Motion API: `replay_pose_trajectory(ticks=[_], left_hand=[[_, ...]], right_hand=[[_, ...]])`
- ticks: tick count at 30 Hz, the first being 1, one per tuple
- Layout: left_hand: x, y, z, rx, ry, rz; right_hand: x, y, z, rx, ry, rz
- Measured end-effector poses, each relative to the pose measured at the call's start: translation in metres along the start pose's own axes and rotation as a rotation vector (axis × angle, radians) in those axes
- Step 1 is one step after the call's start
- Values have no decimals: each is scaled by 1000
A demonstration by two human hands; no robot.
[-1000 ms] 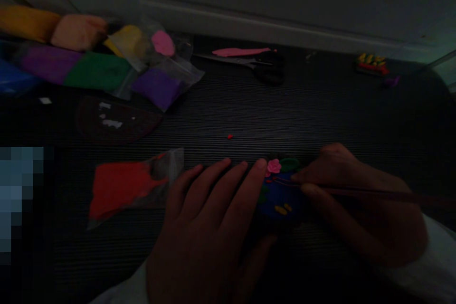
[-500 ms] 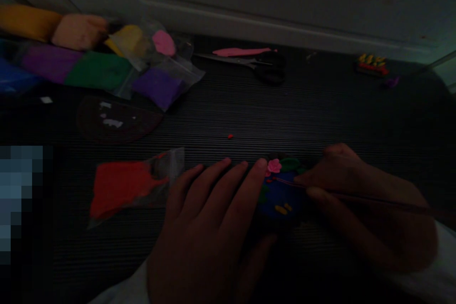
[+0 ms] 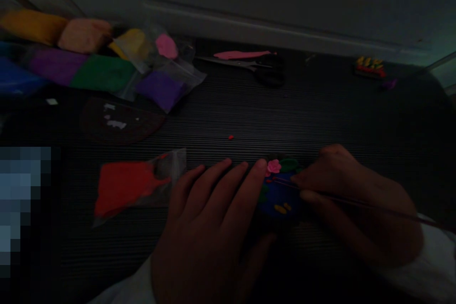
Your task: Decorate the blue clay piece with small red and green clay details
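A small round clay piece [image 3: 280, 194] has a blue middle with a pink flower [image 3: 274, 166], green leaves, yellow shapes and tiny red bits. My left hand [image 3: 213, 218] lies with fingers outstretched. Its index fingertip rests at the piece's left edge, and its thumb is just below the piece. From the right, my right hand [image 3: 356, 199] pinches a long thin reddish tool [image 3: 359, 201]. The tool's tip is at the red bits below the flower; its exact kind is too dark to make out.
A bag of red clay [image 3: 123, 185] lies to the left, with a red crumb [image 3: 231, 137] farther along. Behind are a dark half-round mat [image 3: 123, 128], bags of coloured clay [image 3: 103, 72], scissors [image 3: 265, 70], a pink strip [image 3: 242, 54] and a small clay model [image 3: 369, 67].
My right hand has shifted slightly left and the tool's back end has tilted lower. The left hand stays at the clay piece. The whole view has shifted a little.
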State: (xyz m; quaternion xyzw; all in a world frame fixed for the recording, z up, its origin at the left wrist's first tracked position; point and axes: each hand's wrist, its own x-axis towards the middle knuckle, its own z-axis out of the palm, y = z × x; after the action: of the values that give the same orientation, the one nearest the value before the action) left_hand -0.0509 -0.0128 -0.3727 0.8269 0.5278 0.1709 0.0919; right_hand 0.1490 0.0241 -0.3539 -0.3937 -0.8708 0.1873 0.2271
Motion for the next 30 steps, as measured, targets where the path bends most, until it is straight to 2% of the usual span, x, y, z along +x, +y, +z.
replay_pose_trajectory(ticks=[16, 30], left_hand=[[-1, -1, 1, -12, -1, -2], [-1, -2, 1, -7, -20, 2]], right_hand=[[3, 0, 0, 28, 51, 13], [3, 0, 1, 16, 41, 18]])
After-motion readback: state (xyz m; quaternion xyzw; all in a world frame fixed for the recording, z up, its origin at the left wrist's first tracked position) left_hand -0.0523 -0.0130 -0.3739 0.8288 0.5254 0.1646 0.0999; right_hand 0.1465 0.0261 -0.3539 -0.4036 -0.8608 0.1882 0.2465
